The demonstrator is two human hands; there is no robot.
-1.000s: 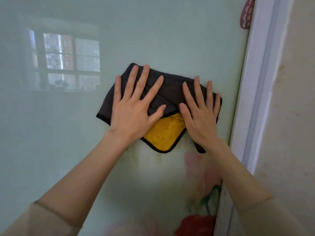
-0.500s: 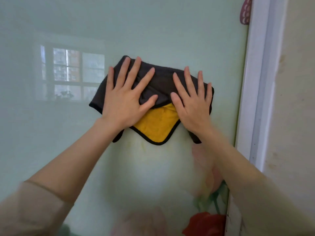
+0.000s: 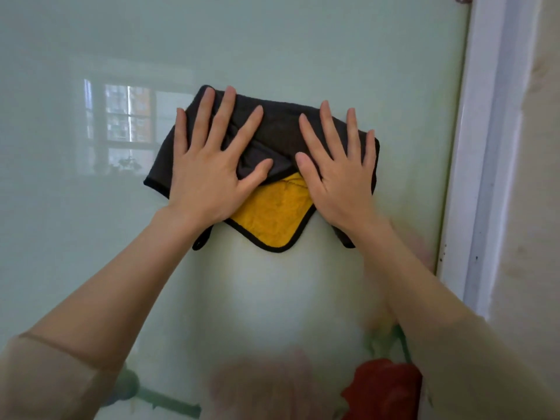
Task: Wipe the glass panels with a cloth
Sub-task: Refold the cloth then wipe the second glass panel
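Pale green glass panel [image 3: 272, 40] fills my view, its white frame [image 3: 485, 147] running down the right edge. The dark cloth [image 3: 281, 128] lies flat on the glass toward that edge, a yellow corner hanging out below. My left hand [image 3: 209, 177] and right hand [image 3: 339, 183] press it, fingers straight and splayed wide, thumbs nearly meeting. Near the bottom edge there's a blurred red shape [image 3: 381, 389], maybe a printed flower.

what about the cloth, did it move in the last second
Yes, the cloth slid left, away from the white frame on the right.
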